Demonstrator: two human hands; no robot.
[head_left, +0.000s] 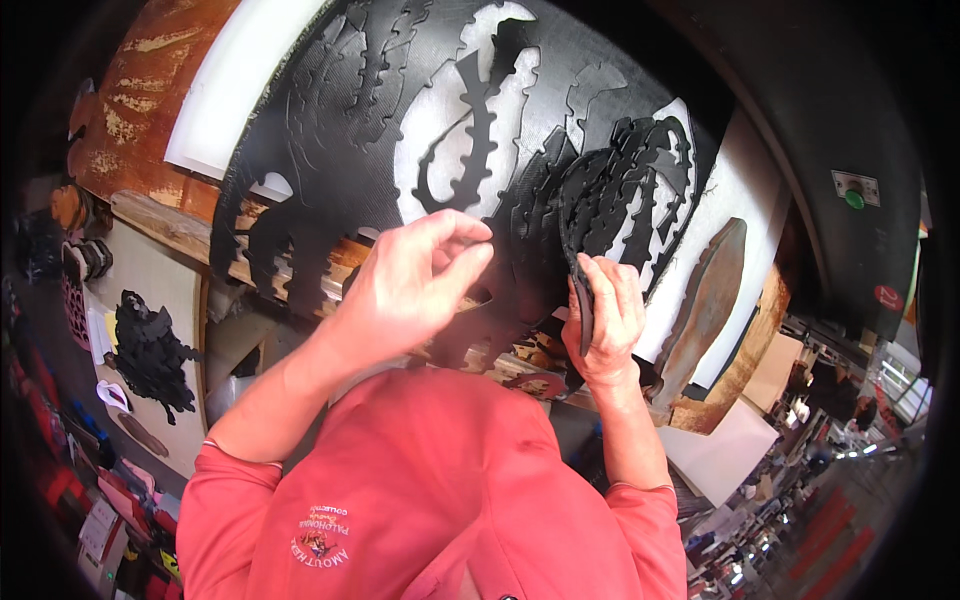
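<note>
My left hand (415, 280) is over the near part of a large black textured sheet (330, 150), its thumb and fingers pinched together. Whatever may be between those fingertips is hidden. To the right, my right hand (608, 315) grips the near end of a stack of black cut-out pieces (582, 225) with its thumb and fingers. Beyond my left hand, a thin black notched strip (478, 140) lies across an opening in the sheet where white shows through. More black notched pieces (625, 190) are heaped beside the stack.
Right of the sheet, a brown sole-shaped cutting die (705, 290) lies on a white board (755, 215). A dark machine body (850, 110) with a green button (854, 199) stands at the right. On a side table at the left is a pile of black scraps (150, 350).
</note>
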